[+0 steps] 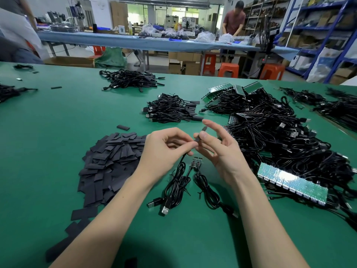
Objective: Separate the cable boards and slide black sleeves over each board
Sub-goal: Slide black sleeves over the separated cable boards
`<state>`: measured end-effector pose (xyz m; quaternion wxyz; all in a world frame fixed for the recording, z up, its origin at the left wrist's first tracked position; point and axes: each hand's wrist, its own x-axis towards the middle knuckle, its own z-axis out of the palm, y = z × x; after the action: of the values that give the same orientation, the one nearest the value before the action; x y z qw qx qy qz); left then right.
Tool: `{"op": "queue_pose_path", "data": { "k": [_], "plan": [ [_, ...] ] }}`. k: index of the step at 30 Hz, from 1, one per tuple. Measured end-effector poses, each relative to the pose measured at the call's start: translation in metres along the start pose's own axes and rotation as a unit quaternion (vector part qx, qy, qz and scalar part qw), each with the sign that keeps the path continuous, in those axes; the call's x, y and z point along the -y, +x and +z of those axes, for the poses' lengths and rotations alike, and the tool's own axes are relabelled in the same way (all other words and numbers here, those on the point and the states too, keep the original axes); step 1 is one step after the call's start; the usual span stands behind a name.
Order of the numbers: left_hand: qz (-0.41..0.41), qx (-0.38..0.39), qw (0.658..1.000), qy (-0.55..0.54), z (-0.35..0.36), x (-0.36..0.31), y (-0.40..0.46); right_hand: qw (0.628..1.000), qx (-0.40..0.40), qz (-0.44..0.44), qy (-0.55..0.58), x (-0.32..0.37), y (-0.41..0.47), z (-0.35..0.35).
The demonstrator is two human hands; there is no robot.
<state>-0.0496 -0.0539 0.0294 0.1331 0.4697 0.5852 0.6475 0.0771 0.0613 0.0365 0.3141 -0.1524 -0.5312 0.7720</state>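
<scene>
Above the green table, my left hand (pixel 166 149) pinches the end of a black cable (pixel 178 171) that hangs down to a coil with USB plugs. My right hand (pixel 218 146) pinches a black sleeve (pixel 200 135) between thumb and forefinger, right at the left fingertips, with the other fingers spread. Whether a board is inside the sleeve is hidden. Two small dark boards (pixel 196 163) with their own cables lie on the table just below my hands. A heap of flat black sleeves (pixel 112 161) lies to the left.
A green board panel (pixel 291 182) rests on a large tangle of cables (pixel 280 140) at the right. A pile of sleeved cables (pixel 172 109) lies behind my hands, another pile (pixel 131 79) farther back. A person stands at a distant blue bench.
</scene>
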Motion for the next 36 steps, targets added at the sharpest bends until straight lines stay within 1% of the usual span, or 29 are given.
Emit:
{"op": "queue_pose_path", "data": {
  "k": [4,8,14,20,29,36],
  "plan": [
    [-0.014,-0.001,1.0,0.002,-0.0008,-0.0006,-0.002,0.999,-0.027,-0.024,0.013,-0.0031,0.0002,0.0073],
    [-0.024,0.009,1.0,-0.007,-0.0024,-0.0014,-0.0014,0.999,-0.024,-0.043,0.012,-0.0024,-0.0005,0.0088],
    [-0.025,0.018,1.0,-0.006,-0.0038,-0.0014,-0.0022,0.998,-0.035,-0.049,-0.001,-0.0024,-0.0001,0.0063],
    [-0.029,0.033,0.999,-0.005,-0.0053,-0.0006,-0.0013,0.998,-0.046,-0.044,0.008,-0.0022,0.001,0.0049],
    [-0.03,0.032,0.999,-0.013,-0.0073,0.0056,-0.0006,0.996,-0.029,-0.085,-0.006,-0.0053,0.0027,0.0054],
    [-0.032,0.042,0.999,-0.003,-0.0077,0.0071,-0.0018,0.996,-0.043,-0.073,-0.017,-0.0046,0.0045,0.0014]
  ]
}}
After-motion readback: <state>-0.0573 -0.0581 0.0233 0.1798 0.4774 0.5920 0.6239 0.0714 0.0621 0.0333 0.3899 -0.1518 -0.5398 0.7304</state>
